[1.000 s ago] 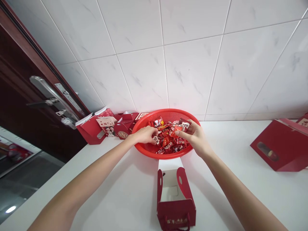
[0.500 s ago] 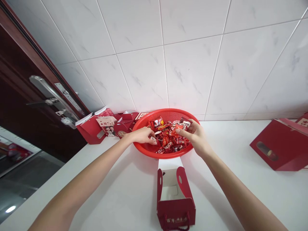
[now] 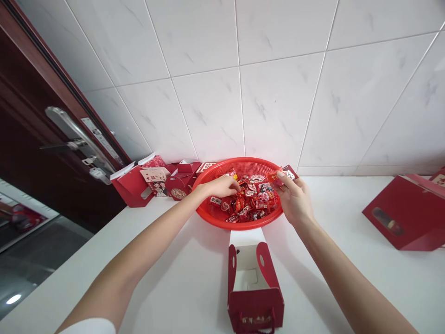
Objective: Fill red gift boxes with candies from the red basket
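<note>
Many small wrapped candies (image 3: pixel 251 190), mostly in red wrappers, lie in a red plastic basket (image 3: pixel 239 227) against the wall. My left hand (image 3: pixel 220 186) reaches over the basket's left side, its fingers loosely bent and apart above the candies, with nothing visible in them. Over the right rim, my right hand (image 3: pixel 295 197) pinches wrapped candies (image 3: pixel 288 171), one orange-red and one dark red with white. In front of the basket stands a dark red gift box (image 3: pixel 255 301) with its top open and a white interior; a cord handle hangs on its near side.
Several red gift boxes (image 3: pixel 130 185) stand at the left by the wall. A larger red box (image 3: pixel 406 213) with an oval cutout is at the right. A dark door (image 3: pixel 41 139) with a metal handle borders the white table (image 3: pixel 167 278) on the left.
My right hand has lifted the candies up and right to the basket's rim. My left hand has shifted right and slightly up, away from a pale-wrapped candy. The boxes stay in place.
</note>
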Motion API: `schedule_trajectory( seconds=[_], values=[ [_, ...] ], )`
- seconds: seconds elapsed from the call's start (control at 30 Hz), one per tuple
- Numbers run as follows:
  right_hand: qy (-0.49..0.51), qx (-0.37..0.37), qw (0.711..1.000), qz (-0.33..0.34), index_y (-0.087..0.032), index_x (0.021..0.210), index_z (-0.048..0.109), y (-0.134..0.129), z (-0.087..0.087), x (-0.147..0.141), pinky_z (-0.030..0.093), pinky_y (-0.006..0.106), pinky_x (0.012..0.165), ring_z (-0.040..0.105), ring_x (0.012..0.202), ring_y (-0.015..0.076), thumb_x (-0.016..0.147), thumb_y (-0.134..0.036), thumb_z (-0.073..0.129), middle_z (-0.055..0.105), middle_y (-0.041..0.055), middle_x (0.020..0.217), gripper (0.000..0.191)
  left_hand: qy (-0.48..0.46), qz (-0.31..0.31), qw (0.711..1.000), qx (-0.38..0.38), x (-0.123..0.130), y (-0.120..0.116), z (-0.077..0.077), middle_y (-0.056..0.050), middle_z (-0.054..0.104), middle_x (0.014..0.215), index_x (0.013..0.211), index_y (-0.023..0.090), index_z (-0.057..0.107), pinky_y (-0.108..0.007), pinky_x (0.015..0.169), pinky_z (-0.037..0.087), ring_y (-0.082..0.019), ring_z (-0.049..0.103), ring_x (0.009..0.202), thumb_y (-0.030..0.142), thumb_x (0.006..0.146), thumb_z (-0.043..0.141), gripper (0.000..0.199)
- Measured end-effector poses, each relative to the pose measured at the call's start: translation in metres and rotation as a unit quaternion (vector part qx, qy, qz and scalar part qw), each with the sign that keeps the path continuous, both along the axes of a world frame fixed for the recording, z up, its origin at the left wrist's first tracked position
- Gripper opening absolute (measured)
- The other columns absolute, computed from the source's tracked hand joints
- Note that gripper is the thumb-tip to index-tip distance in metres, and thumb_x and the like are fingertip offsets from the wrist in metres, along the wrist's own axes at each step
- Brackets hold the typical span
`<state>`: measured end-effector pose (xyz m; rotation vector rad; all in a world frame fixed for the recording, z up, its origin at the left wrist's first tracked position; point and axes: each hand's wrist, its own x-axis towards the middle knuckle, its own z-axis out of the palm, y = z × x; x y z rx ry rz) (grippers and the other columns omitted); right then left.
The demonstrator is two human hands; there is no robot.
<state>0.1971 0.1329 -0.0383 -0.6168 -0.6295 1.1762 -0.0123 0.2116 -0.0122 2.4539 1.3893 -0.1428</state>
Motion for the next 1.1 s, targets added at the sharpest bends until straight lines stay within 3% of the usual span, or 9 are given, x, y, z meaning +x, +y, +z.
schedule_trajectory(
  seconds=[0.13,0.3,0.5,0.6,0.73,0.87,1.0,1.1],
  values=[
    [0.004,0.001,1.000,0.000,-0.019,0.076,0.072,-0.001,0.001,0.000,0.057,0.030,0.080,0.070,0.083,0.0180,0.056,-0.032,0.094,0.073,0.0017,0.080,0.032,0.045,0.026,0.999,0.008,0.023,0.013,-0.005,-0.006,0.079,0.106,0.103,0.022,0.076,-0.025,0.078,0.049,-0.021,0.072,0.092,0.012,0.084,0.057,0.029],
    [-0.004,-0.004,1.000,0.002,-0.018,0.079,0.072,-0.001,0.001,0.000,0.057,0.031,0.078,0.070,0.082,0.0186,0.057,-0.033,0.094,0.075,0.0028,0.083,0.034,0.079,0.091,0.991,0.051,0.028,0.039,-0.003,-0.014,0.075,0.097,0.095,0.016,0.072,-0.031,0.067,0.047,-0.025,0.069,0.080,0.010,0.078,0.057,0.024],
    [-0.028,0.003,0.999,0.015,-0.019,0.082,0.071,-0.002,0.000,0.001,0.059,0.036,0.076,0.071,0.082,0.0219,0.060,-0.036,0.093,0.075,0.0035,0.083,0.035,0.080,0.052,0.995,-0.002,0.031,0.053,-0.011,-0.003,0.076,0.093,0.090,0.021,0.072,-0.026,0.069,0.048,-0.022,0.069,0.085,0.017,0.075,0.062,0.019],
    [-0.035,0.004,0.999,0.016,-0.019,0.084,0.071,-0.002,0.000,0.001,0.059,0.038,0.079,0.072,0.083,0.0233,0.059,-0.037,0.093,0.075,0.0038,0.083,0.038,0.078,0.039,0.996,-0.035,0.032,0.056,-0.019,-0.003,0.075,0.117,0.112,0.024,0.071,-0.026,0.078,0.052,-0.024,0.070,0.100,0.024,0.069,0.070,0.043],
    [-0.036,0.001,0.999,0.016,-0.019,0.085,0.071,-0.002,-0.001,0.000,0.059,0.037,0.081,0.073,0.084,0.0229,0.058,-0.036,0.094,0.076,0.0036,0.085,0.039,0.081,0.034,0.994,-0.069,0.027,0.057,-0.021,-0.007,0.056,0.152,0.139,0.029,0.057,-0.029,0.091,0.053,-0.030,0.059,0.129,0.029,0.059,0.080,0.084],
    [-0.040,0.000,0.999,0.023,-0.020,0.088,0.070,-0.002,-0.003,0.000,0.059,0.037,0.081,0.073,0.086,0.0237,0.060,-0.036,0.093,0.077,0.0041,0.086,0.039,0.078,0.033,0.992,-0.091,0.024,0.055,-0.021,-0.011,0.054,0.154,0.147,0.027,0.051,-0.032,0.094,0.053,-0.032,0.058,0.131,0.027,0.054,0.082,0.098],
    [-0.051,0.004,0.998,0.024,-0.020,0.089,0.070,-0.002,-0.003,0.000,0.058,0.038,0.083,0.074,0.088,0.0245,0.064,-0.036,0.091,0.077,0.0042,0.087,0.037,0.059,0.034,0.993,-0.097,0.025,0.052,-0.022,-0.012,0.064,0.142,0.138,0.022,0.060,-0.032,0.092,0.052,-0.032,0.063,0.122,0.028,0.051,0.086,0.092],
    [-0.057,0.007,0.998,0.024,-0.019,0.089,0.071,-0.002,-0.002,0.000,0.058,0.038,0.084,0.074,0.089,0.0246,0.065,-0.035,0.090,0.077,0.0048,0.088,0.034,0.032,0.035,0.994,-0.099,0.023,0.052,-0.019,-0.007,0.073,0.125,0.116,0.022,0.073,-0.030,0.086,0.052,-0.029,0.067,0.111,0.030,0.051,0.086,0.066]
  ],
)
